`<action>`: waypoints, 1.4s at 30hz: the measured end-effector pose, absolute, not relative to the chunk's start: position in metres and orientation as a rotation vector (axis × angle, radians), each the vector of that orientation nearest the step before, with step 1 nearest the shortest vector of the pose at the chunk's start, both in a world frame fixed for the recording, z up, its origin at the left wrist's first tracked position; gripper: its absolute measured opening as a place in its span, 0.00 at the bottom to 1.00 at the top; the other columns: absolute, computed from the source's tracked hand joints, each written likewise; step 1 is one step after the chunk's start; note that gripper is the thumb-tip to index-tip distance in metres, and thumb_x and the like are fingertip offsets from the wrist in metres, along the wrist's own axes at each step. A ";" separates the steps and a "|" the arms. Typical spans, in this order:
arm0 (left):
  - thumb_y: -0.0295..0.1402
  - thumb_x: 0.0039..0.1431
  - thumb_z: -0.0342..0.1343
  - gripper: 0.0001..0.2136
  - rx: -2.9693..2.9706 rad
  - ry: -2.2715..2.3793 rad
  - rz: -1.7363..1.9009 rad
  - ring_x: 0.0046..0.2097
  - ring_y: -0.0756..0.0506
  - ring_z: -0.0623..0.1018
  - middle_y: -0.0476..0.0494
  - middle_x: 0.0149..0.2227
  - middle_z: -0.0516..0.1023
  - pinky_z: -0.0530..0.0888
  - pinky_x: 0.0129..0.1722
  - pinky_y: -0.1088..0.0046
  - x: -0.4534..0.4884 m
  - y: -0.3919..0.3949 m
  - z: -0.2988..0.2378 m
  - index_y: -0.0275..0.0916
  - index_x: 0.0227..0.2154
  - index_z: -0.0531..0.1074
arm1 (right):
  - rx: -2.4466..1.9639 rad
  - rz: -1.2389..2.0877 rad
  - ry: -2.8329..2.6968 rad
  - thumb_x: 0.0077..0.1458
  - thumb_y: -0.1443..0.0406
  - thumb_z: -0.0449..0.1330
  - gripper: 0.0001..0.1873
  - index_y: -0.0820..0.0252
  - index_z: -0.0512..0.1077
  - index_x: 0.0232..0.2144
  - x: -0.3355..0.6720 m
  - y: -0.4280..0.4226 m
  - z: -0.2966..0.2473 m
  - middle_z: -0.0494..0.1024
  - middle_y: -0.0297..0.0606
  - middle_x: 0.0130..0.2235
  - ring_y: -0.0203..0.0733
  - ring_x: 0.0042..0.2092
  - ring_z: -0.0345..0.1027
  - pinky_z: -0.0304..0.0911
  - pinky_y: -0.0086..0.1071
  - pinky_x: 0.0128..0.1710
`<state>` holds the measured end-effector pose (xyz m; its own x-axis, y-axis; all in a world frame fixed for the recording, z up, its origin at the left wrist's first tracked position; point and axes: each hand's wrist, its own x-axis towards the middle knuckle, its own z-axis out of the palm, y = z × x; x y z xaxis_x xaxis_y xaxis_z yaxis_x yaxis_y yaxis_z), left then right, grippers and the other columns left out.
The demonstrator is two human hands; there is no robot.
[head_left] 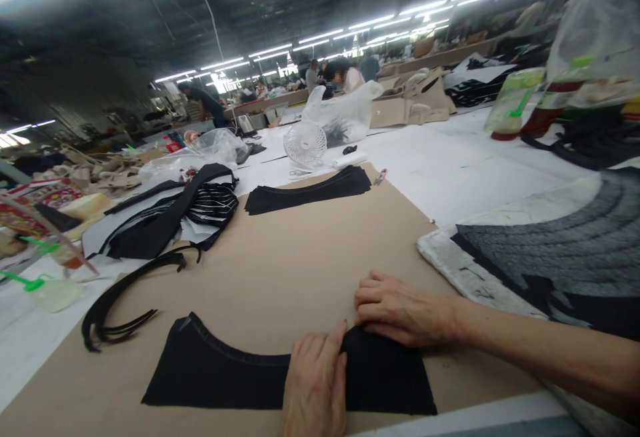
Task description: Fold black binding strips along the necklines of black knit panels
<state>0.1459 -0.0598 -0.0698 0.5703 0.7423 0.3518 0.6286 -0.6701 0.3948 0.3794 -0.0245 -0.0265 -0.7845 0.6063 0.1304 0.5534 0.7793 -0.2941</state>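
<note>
A black fabric piece [225, 377] with a curved upper edge lies flat on the brown paper in front of me. A narrow strip runs along that curve. My left hand [315, 380] rests on the middle of the piece, its index finger and thumb close together at the curved edge. At the upper right part of the edge, my right hand [395, 307] has its fingers curled and closed on the fabric. What lies under its fingertips is hidden. Farther back is a stack of similar black pieces [310, 190].
Thin black strips [115, 317] lie curled on the left of the brown paper [250, 270]. Behind them is a pile of black pieces [170, 217]. A padded board [440, 250] with dark fabric stands right. A small clear fan [305, 144], bottles [555, 100] and plastic bags stand farther off.
</note>
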 end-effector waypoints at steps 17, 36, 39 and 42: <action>0.19 0.53 0.48 0.16 2.117 1.199 0.442 0.44 0.43 0.72 0.43 0.39 0.72 0.70 0.47 0.63 0.186 -0.039 -0.038 0.38 0.41 0.73 | -1.147 0.703 -2.694 0.46 0.65 0.68 0.11 0.58 0.71 0.33 0.387 -0.003 -0.016 0.72 0.32 0.36 0.43 0.42 0.64 0.52 0.35 0.40; 0.13 0.51 0.43 0.26 2.668 1.193 0.594 0.44 0.41 0.71 0.40 0.43 0.73 0.72 0.47 0.64 0.192 -0.063 -0.080 0.33 0.52 0.69 | -1.017 0.441 -2.709 0.58 0.71 0.55 0.06 0.57 0.71 0.36 0.410 -0.018 -0.026 0.73 0.36 0.37 0.40 0.41 0.63 0.50 0.36 0.41; 0.12 0.49 0.45 0.29 2.802 1.217 0.703 0.47 0.40 0.70 0.39 0.46 0.73 0.71 0.50 0.63 0.188 -0.071 -0.099 0.32 0.56 0.65 | -0.977 0.356 -2.741 0.59 0.71 0.53 0.07 0.58 0.70 0.34 0.411 -0.023 -0.029 0.72 0.37 0.35 0.41 0.39 0.61 0.50 0.37 0.40; 0.13 0.50 0.45 0.29 2.791 1.181 0.727 0.46 0.41 0.69 0.40 0.46 0.74 0.71 0.49 0.64 0.186 -0.071 -0.101 0.32 0.56 0.64 | -0.930 0.226 -2.779 0.60 0.70 0.50 0.08 0.58 0.69 0.35 0.411 -0.025 -0.031 0.71 0.38 0.35 0.41 0.37 0.60 0.50 0.37 0.40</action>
